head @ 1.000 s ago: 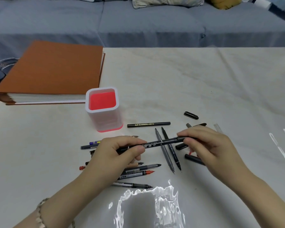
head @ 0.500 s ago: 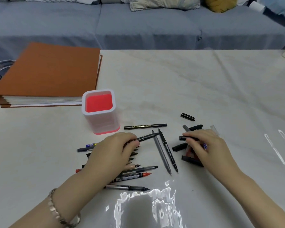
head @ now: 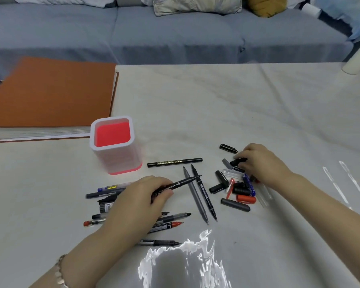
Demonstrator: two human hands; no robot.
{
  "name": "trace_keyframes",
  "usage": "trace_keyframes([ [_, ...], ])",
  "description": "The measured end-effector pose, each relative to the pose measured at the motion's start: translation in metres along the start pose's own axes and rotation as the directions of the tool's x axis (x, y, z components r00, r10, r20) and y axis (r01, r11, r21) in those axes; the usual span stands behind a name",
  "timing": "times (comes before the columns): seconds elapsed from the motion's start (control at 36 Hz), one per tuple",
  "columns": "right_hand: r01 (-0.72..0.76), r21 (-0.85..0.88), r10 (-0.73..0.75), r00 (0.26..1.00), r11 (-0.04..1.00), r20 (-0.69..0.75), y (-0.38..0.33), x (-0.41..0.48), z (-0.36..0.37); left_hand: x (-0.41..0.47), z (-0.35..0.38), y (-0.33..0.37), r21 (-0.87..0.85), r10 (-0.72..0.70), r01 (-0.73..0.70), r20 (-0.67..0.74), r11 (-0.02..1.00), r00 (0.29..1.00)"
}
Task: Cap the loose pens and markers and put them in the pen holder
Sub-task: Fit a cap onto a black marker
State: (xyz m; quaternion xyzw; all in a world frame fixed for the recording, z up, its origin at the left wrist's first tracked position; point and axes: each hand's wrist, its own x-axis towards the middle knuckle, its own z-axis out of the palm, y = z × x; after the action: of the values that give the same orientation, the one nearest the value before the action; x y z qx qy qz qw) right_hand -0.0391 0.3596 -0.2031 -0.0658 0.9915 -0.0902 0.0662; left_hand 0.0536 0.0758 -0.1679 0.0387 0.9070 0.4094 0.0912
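Left hand (head: 141, 201): low over the tabletop (head: 258, 100), grip curled round the barrel of an uncapped black fine-tip pen (head: 185, 180). The tip points up and to the right, crossing the upper ends of two loose pens.

Right hand (head: 261, 165): at the far edge of the cap pile, thumb and fingertips pinching a short black cap (head: 238, 162).

Pen holder (head: 112, 118): white, square with rounded corners, red inside, upright, left of the pens. No pen shows in it.

Capped black pen with gold lettering (head: 175, 162): flat, just right of the holder's base.

Grey pen (head: 195, 196) and black pen (head: 205, 194): uncapped, side by side, tips toward the person.

Cap pile (head: 237, 189): black, clear, blue and red caps heaped between the two pens and the right wrist; a red cap (head: 245, 198) and a dark grey cap (head: 235, 204) lie at its near edge.

Single black cap (head: 228, 148): apart, beyond the pile.

Uncapped pens (head: 170, 217): several, one red-tipped, partly hidden under the left hand and wrist.

Orange binder (head: 50, 92): closed, on the far left corner.

Blue sofa (head: 175, 34): beyond the tabletop.
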Motion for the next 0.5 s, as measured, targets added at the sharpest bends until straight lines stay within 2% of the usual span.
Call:
trace_keyframes([
  [0.14,-0.010,0.023,0.013,0.993,1.000,-0.120,-0.003,-0.008,0.000,0.001,-0.001,-0.001,-0.036,-0.028,0.028,0.004,0.999,1.000],
  [0.19,-0.021,0.204,0.060,0.980,0.979,-0.188,-0.012,-0.019,-0.008,0.001,-0.001,-0.001,-0.067,-0.031,0.032,0.012,0.997,0.999],
  [0.25,0.014,0.473,0.094,0.974,0.881,-0.204,-0.029,-0.035,-0.020,0.001,-0.002,-0.001,-0.108,-0.026,0.027,0.009,0.994,1.000],
  [0.31,0.076,0.643,0.060,0.980,0.762,-0.188,-0.047,-0.052,-0.029,0.000,-0.002,-0.001,-0.145,-0.011,0.012,0.007,0.989,1.000],
  [0.39,0.144,0.697,-0.005,0.980,0.703,-0.197,-0.067,-0.072,-0.040,-0.003,-0.004,0.001,-0.202,0.022,-0.020,0.007,0.979,1.000],
  [0.5,0.117,0.818,0.040,0.985,0.563,-0.169,-0.082,-0.086,-0.046,-0.007,-0.006,0.003,-0.250,0.054,-0.056,-0.017,0.967,0.998],
])
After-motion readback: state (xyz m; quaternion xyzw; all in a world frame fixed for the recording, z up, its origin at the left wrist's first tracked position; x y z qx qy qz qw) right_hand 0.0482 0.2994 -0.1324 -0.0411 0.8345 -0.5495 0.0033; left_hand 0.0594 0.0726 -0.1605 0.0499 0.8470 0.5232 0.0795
